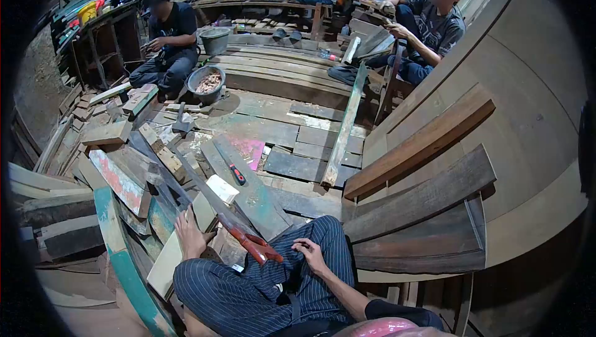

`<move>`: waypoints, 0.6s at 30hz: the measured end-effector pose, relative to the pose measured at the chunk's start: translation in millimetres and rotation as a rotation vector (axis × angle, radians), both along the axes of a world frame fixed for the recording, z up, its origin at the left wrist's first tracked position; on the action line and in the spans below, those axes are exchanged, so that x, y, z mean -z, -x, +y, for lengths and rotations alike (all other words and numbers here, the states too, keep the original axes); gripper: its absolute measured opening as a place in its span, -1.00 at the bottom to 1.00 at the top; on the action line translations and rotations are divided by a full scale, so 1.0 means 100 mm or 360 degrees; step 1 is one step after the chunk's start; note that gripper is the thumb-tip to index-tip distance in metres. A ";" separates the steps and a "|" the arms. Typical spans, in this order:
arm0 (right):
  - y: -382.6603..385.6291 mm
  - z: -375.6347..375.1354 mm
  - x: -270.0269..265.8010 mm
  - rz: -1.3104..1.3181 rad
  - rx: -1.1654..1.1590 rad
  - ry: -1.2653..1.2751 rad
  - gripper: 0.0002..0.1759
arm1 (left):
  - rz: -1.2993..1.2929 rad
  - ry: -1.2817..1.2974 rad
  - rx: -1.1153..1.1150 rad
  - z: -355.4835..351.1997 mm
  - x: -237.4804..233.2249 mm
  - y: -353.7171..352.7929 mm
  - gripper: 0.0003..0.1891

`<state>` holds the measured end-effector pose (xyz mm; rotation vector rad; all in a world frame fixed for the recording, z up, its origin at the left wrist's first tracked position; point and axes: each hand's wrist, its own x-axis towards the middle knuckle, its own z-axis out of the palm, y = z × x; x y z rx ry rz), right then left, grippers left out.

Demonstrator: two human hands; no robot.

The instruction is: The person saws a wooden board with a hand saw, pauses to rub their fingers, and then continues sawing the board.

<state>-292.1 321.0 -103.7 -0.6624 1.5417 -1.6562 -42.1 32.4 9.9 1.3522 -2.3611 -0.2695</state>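
My left hand [190, 236] lies against a pale wooden board [166, 264] beside my left knee, fingers stretched out over the wood. My right hand [308, 255] hangs above my right thigh with loosely bent fingers and nothing visible in it. Between the two hands is a handsaw with a reddish-brown handle [251, 245]; its long blade slants away to the upper left. The handle rests over my striped trousers, apart from my right hand. Beyond the saw, a red and black hand tool [237, 174] lies on a worn grey-green plank [247, 193].
Mixed wood offcuts [118, 182] pile up on my left. Curved timber pieces [422, 203] lean against a large panel [528, 120] on the right. A basin of wood chips [207, 82] stands ahead. Seated people [174, 39] are across the floor and at the upper right.
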 end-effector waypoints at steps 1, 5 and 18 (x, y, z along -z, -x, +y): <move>0.00 0.00 0.01 0.0001 0.0001 0.0001 -0.71 | -0.0002 -0.0008 -0.0004 0.01 -0.01 0.00 0.19; 0.00 0.00 0.02 0.0011 0.0009 0.0020 -0.71 | -0.0019 0.0009 0.0000 0.00 0.01 0.00 0.20; -0.02 0.00 -0.03 -0.0018 0.0033 0.0040 -0.74 | 0.0003 -0.0044 0.0013 -0.02 0.04 -0.02 0.23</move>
